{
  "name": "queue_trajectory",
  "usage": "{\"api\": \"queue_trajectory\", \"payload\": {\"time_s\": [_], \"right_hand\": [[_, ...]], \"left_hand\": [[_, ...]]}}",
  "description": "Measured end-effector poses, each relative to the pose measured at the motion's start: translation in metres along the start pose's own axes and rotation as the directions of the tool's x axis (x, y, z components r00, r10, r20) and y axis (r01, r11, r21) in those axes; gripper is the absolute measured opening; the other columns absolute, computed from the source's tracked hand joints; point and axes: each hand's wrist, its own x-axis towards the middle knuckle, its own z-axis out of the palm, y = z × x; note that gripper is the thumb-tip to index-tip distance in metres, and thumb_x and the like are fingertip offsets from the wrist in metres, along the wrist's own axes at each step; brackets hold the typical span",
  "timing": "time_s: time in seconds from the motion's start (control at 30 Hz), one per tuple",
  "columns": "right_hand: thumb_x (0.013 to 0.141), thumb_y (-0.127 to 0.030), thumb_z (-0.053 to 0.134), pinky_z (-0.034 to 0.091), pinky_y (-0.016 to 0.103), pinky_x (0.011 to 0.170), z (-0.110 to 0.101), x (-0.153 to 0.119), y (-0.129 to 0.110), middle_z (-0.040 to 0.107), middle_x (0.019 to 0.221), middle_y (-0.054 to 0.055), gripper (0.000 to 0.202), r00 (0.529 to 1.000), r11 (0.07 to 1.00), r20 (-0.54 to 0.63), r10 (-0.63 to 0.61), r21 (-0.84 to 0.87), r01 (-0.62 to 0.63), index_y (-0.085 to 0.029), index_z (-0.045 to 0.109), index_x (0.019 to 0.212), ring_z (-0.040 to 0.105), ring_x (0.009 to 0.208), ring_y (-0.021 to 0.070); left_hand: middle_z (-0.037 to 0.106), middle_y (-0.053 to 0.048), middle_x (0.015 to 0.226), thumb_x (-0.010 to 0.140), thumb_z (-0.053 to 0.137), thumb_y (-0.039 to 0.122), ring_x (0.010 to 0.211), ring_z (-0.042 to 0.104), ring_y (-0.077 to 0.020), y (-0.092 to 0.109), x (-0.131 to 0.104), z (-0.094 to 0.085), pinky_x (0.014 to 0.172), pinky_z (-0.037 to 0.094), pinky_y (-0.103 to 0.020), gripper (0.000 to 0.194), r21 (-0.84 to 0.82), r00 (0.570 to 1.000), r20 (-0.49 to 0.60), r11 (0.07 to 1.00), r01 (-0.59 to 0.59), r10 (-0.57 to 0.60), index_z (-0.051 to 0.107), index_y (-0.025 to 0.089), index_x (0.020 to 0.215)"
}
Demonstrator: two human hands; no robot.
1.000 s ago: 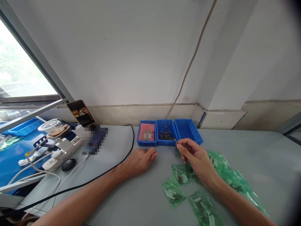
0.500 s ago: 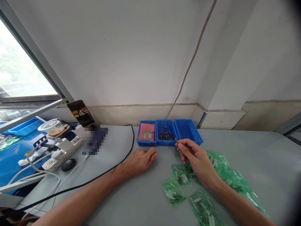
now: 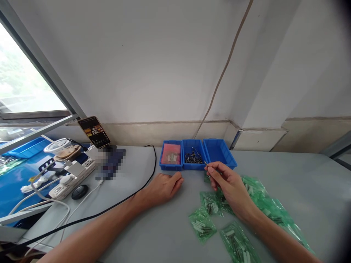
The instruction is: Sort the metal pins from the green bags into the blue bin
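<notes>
My left hand (image 3: 163, 187) rests on the grey table (image 3: 153, 233), its fingers curled closed; whether anything is inside is hidden. My right hand (image 3: 226, 182) pinches a small thin metal piece (image 3: 205, 163) between thumb and fingertips, just in front of the blue bins. The middle blue bin (image 3: 193, 167) holds many dark metal pieces (image 3: 193, 157). In the left bin (image 3: 171, 167) lies a pink bag (image 3: 167, 151). Nothing shows inside the right bin (image 3: 219, 149). Green plastic packets (image 3: 202, 223) of small parts lie below and around my right hand.
A black cable (image 3: 109, 210) runs across the table under my left forearm. At the left are a phone (image 3: 94, 132), a power strip (image 3: 72, 182), a black mouse (image 3: 79, 192) and white cables. The wall (image 3: 164, 73) rises behind the bins.
</notes>
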Motion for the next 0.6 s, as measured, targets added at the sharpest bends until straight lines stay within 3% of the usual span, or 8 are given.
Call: {"api": "queue_trajectory", "payload": {"time_s": [0.6], "right_hand": [[0.087, -0.062, 0.079, 0.043, 0.027, 0.053, 0.0017, -0.0003, -0.0032, 0.062, 0.085, 0.002, 0.043, 1.000, 1.000, -0.020, 0.007, 0.007, -0.007, -0.022, 0.071, 0.101, 0.051, 0.061, 0.0134]], "left_hand": [[0.060, 0.004, 0.061, 0.115, 0.034, 0.035, 0.049, 0.056, -0.0145, -0.0034, -0.0013, 0.0053, 0.051, 0.024, -0.029, 0.029, -0.019, 0.996, -0.081, 0.999, -0.044, 0.042, 0.054, 0.021, 0.101]]}}
